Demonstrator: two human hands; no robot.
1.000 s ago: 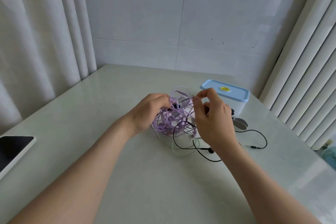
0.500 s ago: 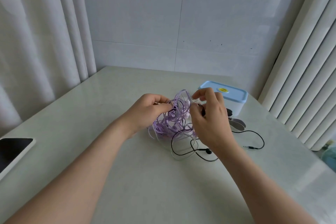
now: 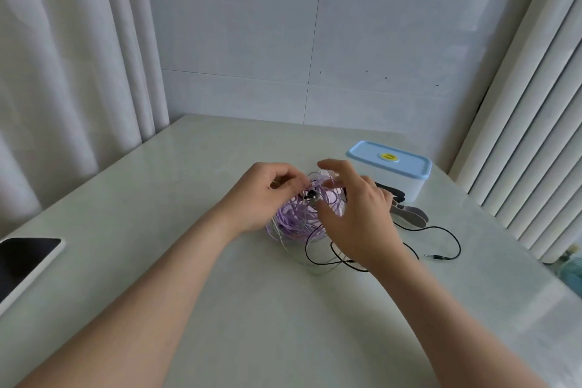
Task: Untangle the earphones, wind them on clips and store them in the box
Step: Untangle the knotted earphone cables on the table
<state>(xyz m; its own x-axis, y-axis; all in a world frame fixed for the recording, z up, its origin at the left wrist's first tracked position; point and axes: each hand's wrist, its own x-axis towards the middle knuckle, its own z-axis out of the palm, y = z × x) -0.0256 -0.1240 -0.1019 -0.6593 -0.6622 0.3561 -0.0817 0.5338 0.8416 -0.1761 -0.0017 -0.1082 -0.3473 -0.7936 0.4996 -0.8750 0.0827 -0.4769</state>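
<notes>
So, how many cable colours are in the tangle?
3: purple cable bunched in the middle, black cable looping out to the right, white cable at the near edge. Others may be hidden.

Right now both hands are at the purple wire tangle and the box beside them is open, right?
Not quite: the head view shows the box closed, its blue lid on. Both the left hand and right hand are at the purple wire tangle.
</notes>
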